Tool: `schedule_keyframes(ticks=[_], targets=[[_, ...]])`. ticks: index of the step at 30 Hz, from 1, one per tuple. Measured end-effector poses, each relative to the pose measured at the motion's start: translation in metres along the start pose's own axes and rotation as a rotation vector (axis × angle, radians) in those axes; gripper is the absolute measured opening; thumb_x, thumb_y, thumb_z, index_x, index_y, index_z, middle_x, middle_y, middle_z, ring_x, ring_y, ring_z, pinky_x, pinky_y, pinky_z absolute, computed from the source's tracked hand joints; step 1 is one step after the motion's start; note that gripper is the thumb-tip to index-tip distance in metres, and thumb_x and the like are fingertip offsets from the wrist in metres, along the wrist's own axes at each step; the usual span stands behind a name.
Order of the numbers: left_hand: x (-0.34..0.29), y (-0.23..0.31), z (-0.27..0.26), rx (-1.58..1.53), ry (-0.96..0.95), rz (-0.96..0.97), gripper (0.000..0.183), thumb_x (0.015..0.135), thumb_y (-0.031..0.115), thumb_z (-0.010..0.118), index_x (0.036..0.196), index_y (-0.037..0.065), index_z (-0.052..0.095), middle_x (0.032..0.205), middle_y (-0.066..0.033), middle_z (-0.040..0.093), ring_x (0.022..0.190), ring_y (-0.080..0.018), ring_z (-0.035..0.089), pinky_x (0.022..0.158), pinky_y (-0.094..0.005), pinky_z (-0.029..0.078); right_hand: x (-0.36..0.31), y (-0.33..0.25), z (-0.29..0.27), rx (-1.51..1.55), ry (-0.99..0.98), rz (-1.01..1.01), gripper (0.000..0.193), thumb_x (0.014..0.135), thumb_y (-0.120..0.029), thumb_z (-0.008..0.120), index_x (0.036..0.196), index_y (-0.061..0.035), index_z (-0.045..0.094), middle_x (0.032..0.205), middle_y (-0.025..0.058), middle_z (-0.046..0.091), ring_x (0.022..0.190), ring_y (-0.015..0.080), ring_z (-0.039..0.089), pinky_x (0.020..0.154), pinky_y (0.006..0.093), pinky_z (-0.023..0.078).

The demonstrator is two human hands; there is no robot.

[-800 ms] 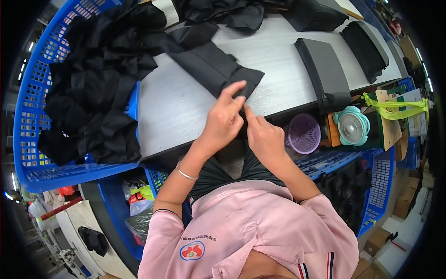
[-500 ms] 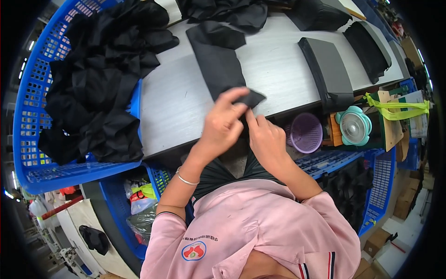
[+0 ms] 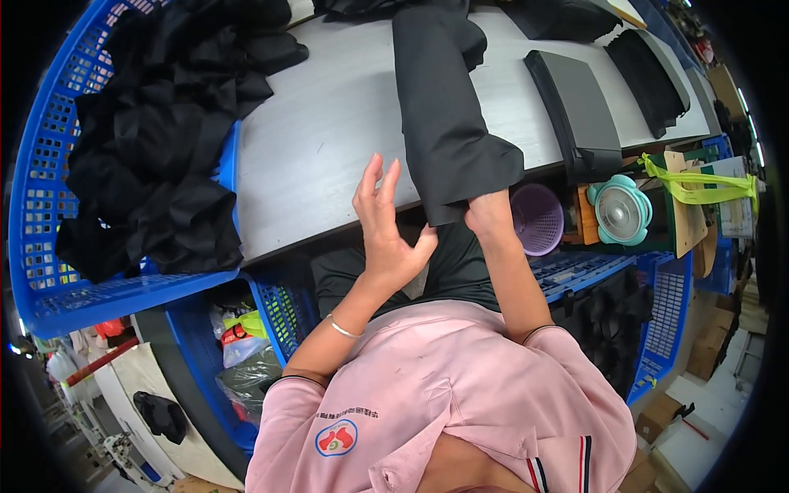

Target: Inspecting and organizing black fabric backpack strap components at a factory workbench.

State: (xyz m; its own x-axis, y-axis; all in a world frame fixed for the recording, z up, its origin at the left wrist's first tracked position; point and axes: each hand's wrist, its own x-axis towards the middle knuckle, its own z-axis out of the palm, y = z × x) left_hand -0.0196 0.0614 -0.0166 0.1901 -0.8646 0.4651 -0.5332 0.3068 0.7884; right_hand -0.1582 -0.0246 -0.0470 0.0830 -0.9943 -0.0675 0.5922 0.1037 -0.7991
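Note:
A long piece of black fabric (image 3: 440, 115) hangs from the table toward me, its lower end past the front edge. My right hand (image 3: 491, 215) goes beneath or inside that lower end. Cloth covers its fingers, so their grip does not show. To the left of the fabric, my left hand (image 3: 383, 226) is raised with fingers spread and nothing in it. Its thumb is close to the fabric's lower left corner; whether they touch I cannot tell.
A blue basket (image 3: 37, 197) heaped with black cloth (image 3: 156, 140) flanks the grey table (image 3: 320, 140) on the left. Stacks of folded dark pieces (image 3: 579, 107) lie at the right. Below them are a purple basket (image 3: 538, 220) and a small turquoise fan (image 3: 622, 209).
The black fabric has shifted right and toward me, its lower end opening out. My left hand has come off it and spread; my right hand has gone under or into the cloth.

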Motion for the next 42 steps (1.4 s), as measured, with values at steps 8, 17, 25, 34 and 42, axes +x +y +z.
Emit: schedule_keyframes(ticks=[8, 17, 25, 34, 42], targets=[[0.010, 0.010, 0.028, -0.116, 0.156, -0.079, 0.065, 0.070, -0.006, 0.068, 0.133, 0.008, 0.058, 0.130, -0.0117, 0.051, 0.098, -0.0222, 0.056, 0.078, -0.0320, 0.050, -0.003, -0.027, 0.019, 0.051, 0.046, 0.150, 0.031, 0.097, -0.018, 0.063, 0.124, -0.0028, 0.057, 0.116, 0.0066, 0.064, 0.102, 0.0170, 0.064, 0.088, 0.0330, 0.055], [0.012, 0.016, 0.027, -0.198, 0.252, 0.023, 0.063, 0.065, -0.019, 0.056, 0.123, 0.006, 0.066, 0.116, -0.0084, 0.058, 0.068, -0.0101, 0.051, 0.058, -0.0235, 0.048, -0.007, -0.018, 0.008, 0.148, 0.037, 0.158, 0.031, 0.098, -0.022, 0.061, 0.121, -0.0030, 0.058, 0.112, 0.0093, 0.066, 0.101, 0.0193, 0.065, 0.087, 0.0349, 0.057], [0.004, 0.019, 0.026, -0.218, 0.239, 0.033, 0.064, 0.064, -0.017, 0.056, 0.124, 0.003, 0.067, 0.117, -0.0085, 0.057, 0.065, -0.0080, 0.048, 0.061, -0.0227, 0.047, -0.007, -0.002, 0.006, 0.259, 0.058, 0.159, 0.033, 0.096, -0.023, 0.061, 0.119, 0.0005, 0.059, 0.107, 0.0114, 0.066, 0.092, 0.0213, 0.068, 0.080, 0.0359, 0.060], [-0.001, 0.013, 0.021, -0.244, 0.238, -0.015, 0.065, 0.065, -0.015, 0.057, 0.125, 0.007, 0.067, 0.114, -0.0094, 0.059, 0.084, -0.0160, 0.059, 0.060, -0.0259, 0.051, -0.008, 0.002, 0.012, 0.210, 0.011, 0.123, 0.032, 0.097, -0.022, 0.061, 0.120, -0.0004, 0.058, 0.109, 0.0115, 0.066, 0.094, 0.0216, 0.068, 0.080, 0.0357, 0.060], [-0.002, 0.010, 0.012, -0.308, 0.185, -0.066, 0.061, 0.071, -0.013, 0.062, 0.130, 0.005, 0.064, 0.120, -0.0114, 0.058, 0.081, -0.0156, 0.060, 0.064, -0.0264, 0.051, -0.007, 0.009, 0.012, 0.215, -0.077, 0.070, 0.033, 0.099, -0.022, 0.058, 0.124, -0.0005, 0.057, 0.116, 0.0129, 0.065, 0.099, 0.0224, 0.067, 0.084, 0.0363, 0.059]])
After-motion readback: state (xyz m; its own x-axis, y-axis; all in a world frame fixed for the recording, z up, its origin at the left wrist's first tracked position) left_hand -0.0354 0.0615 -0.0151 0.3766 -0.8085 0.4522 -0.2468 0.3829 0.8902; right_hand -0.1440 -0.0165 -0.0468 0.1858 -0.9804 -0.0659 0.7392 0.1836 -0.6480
